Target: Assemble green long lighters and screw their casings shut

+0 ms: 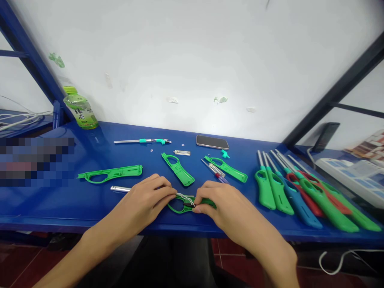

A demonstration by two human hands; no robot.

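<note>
Near the table's front edge lies a green lighter casing half [177,211], its inside facing up, with white wires [186,197] and a small black part [188,205] in it. My left hand [153,196] is closed, fingertips pinching at the left end of the wires. A silver lighter tube [120,189] runs out from beneath that hand. My right hand [217,198] is closed round the casing's right end, thumb and index fingertips at the black part. Beyond the hands are more green casing halves [180,170], [234,170], [120,173].
Several finished-looking lighters [282,196] lie at the right. A purple-tipped screwdriver [220,177], a clear fuel tank [182,153], a teal trigger [225,154], a tube assembly [129,141] and a phone [212,142] lie behind. A bottle [80,110] stands back left, by the wall.
</note>
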